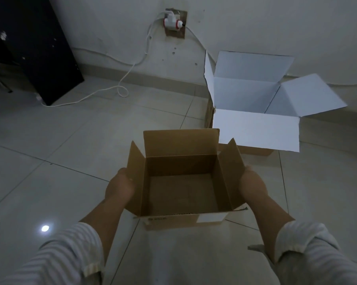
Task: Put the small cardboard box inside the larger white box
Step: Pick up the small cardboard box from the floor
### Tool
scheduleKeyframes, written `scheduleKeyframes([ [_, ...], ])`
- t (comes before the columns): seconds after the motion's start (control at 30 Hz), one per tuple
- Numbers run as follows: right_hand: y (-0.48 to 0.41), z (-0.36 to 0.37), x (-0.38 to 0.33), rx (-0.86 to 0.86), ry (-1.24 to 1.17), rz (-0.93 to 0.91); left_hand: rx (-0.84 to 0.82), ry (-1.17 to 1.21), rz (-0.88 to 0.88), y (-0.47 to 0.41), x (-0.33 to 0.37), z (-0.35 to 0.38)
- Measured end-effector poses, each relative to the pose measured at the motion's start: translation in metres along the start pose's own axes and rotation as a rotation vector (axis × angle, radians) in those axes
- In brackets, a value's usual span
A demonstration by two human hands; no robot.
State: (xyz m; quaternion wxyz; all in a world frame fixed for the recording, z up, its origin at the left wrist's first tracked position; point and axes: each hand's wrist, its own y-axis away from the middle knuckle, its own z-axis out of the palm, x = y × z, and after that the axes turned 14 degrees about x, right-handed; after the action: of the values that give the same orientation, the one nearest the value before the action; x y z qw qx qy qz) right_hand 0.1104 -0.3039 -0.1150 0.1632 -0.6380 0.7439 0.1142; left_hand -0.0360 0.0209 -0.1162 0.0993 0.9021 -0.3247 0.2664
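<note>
Hands clamp the small cardboard box [183, 182] from both sides, left hand [120, 187] and right hand [252, 185] on its side flaps. The open white box [255, 128] sits ahead, rightward, near the wall on the tiled floor [60, 140].
</note>
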Motion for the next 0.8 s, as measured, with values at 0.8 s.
scheduleKeyframes([
  [0.8,-0.014,-0.309,-0.049,-0.051,-0.076,0.077,-0.042,-0.102,0.144,0.036,0.234,-0.209],
])
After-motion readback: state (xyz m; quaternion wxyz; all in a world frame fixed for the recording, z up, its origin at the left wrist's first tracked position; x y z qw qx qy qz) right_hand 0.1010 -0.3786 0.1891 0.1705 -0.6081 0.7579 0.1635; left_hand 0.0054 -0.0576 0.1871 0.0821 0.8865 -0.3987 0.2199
